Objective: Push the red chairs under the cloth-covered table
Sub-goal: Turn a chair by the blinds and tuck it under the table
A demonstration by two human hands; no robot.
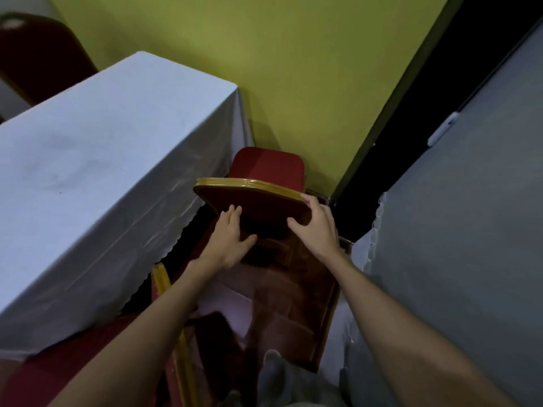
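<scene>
A red chair with a gold-rimmed backrest (pixel 252 198) stands in the narrow gap beside the cloth-covered table (pixel 97 177); its red seat (pixel 266 164) shows beyond the backrest, next to the table's far corner. My left hand (pixel 232 236) lies flat against the back of the backrest, fingers spread. My right hand (pixel 316 227) grips the backrest's right edge, thumb around the back. A second red chair (pixel 167 318) with gold trim sits nearer, at the lower left, partly under the hanging cloth and behind my left forearm.
A yellow-green wall (pixel 293 69) closes the gap ahead. Another cloth-covered surface (pixel 470 230) borders the right side, with a dark strip (pixel 411 113) beside it. A third red chair back (pixel 38 54) stands beyond the table at the top left. A foot in a grey shoe (pixel 273 368) is below.
</scene>
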